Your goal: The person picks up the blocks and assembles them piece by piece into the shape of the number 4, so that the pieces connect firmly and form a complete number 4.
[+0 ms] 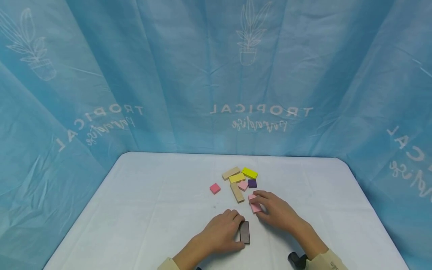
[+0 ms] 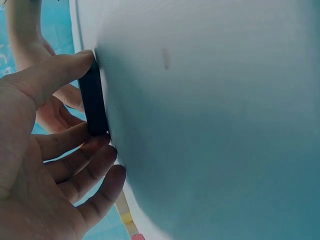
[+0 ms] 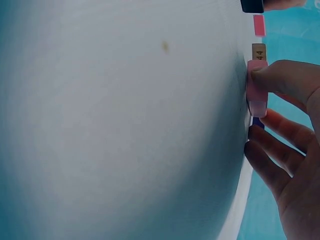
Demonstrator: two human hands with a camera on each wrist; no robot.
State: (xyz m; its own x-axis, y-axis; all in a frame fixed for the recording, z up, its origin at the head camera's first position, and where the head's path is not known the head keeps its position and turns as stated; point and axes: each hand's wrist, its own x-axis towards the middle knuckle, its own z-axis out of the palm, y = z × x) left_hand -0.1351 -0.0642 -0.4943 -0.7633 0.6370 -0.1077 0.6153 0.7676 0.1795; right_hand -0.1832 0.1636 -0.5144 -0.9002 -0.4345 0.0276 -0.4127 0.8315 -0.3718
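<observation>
In the head view my left hand (image 1: 222, 233) holds a dark grey-brown rectangular block (image 1: 245, 232) on the white table. The left wrist view shows the thumb at one end of this block (image 2: 93, 100) and a finger at the other. Up and to the right, my right hand (image 1: 278, 210) pinches a pink rectangular block (image 1: 254, 206). Seen from the right wrist, the thumb presses one face of the pink block (image 3: 257, 82), and the other fingers spread below it near the tabletop.
Beyond the hands lie two plain wooden blocks (image 1: 237, 192), two yellow blocks (image 1: 249, 173), a small pink block (image 1: 243, 185) and a dark purple block (image 1: 252, 183). A red-pink cube (image 1: 215, 188) sits apart to their left. Blue curtains (image 1: 202, 75) surround the white table (image 1: 152, 210).
</observation>
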